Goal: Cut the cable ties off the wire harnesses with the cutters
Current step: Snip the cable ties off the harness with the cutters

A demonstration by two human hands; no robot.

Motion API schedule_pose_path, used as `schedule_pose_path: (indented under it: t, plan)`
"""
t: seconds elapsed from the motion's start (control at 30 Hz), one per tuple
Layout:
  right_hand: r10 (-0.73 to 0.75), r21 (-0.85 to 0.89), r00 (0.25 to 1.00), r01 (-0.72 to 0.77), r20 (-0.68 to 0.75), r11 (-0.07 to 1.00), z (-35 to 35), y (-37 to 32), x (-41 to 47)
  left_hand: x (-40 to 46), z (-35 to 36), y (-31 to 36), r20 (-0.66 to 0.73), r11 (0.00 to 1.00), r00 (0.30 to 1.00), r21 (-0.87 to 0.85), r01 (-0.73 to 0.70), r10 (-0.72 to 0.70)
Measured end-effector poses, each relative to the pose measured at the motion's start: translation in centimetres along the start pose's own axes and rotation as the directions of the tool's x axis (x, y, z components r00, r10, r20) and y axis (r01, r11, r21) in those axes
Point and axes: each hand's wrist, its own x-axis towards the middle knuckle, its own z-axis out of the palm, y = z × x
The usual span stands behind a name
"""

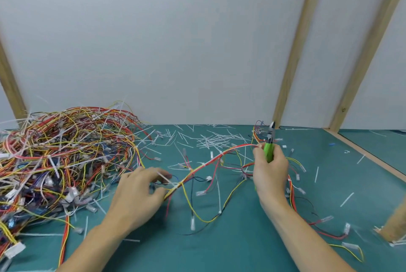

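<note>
A wire harness (211, 159) of red, yellow and black wires stretches across the green mat between my hands. My left hand (140, 190) pinches its lower end, where a white cable tie (167, 180) sticks out. My right hand (271, 168) grips the green-handled cutters (269, 142), jaws pointing up and away, and also touches the harness's upper end. Another white tie (203, 164) wraps the harness midway.
A big tangled heap of harnesses (63, 157) fills the left of the green mat (230, 245). Cut tie pieces (211, 140) litter the far middle. More harness wires (307, 216) trail at the right. A wooden frame edge (369, 155) and a brown object (395, 223) lie at the right.
</note>
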Motion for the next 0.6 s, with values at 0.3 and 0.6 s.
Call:
schedule_pose_path:
  t: [0.3,0.6]
  plan:
    - [-0.470,0.101,0.882,0.465,0.032,0.879,-0.5,-4.3,-2.7,0.0,1.8,-0.6,-0.044,0.994,0.994,-0.018,-0.105,0.104]
    - [-0.424,-0.031,0.525,0.654,0.738,0.756,2.3,-2.3,-8.7,-0.1,2.1,0.1,-0.047,0.919,0.999,-0.394,-0.017,-0.002]
